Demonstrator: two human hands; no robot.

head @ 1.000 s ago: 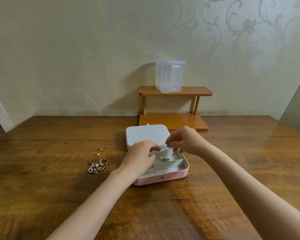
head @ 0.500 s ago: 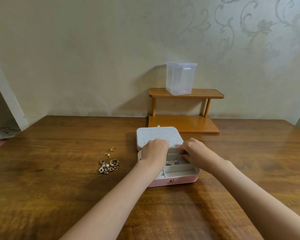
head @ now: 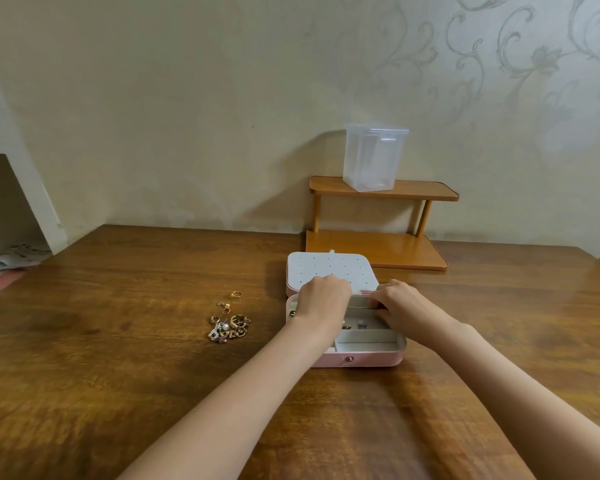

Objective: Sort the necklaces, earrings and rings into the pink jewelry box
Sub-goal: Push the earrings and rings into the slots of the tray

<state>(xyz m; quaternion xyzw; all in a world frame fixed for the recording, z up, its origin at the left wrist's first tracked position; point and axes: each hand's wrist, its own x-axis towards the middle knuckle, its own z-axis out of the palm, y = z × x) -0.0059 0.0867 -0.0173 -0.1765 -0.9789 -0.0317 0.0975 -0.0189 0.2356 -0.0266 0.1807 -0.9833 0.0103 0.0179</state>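
On the table, largest thing first:
Table (head: 118,375): dark wood, runs to the wall, carries everything below.
Shelf (head: 383,194): small two-tier wooden stand at the far edge, against the wall.
Tub (head: 374,157): clear plastic, upright on the top tier of the shelf.
Box (head: 357,358): pink, open, just in front of the shelf; lid (head: 329,271) laid back flat, its white dotted inner face up; tray divided into pale compartments.
Left hand (head: 321,301): over the left half of the box, knuckles up, fingers curled down at the hinge line — what they hold, if anything, is hidden, so I cannot tell.
Right hand (head: 400,304): over the right rear of the tray, fingers bent down onto the back divider; whether they pinch it or only press cannot be made out.
Pile (head: 229,327): loose gold and silver pieces with one pearl-like bead, on the table left of the box, apart from it; a few rings (head: 235,295) strung out just beyond the pile.
Pieces in tray (head: 361,323): two or three small items in a middle compartment, between the hands — too small to name.
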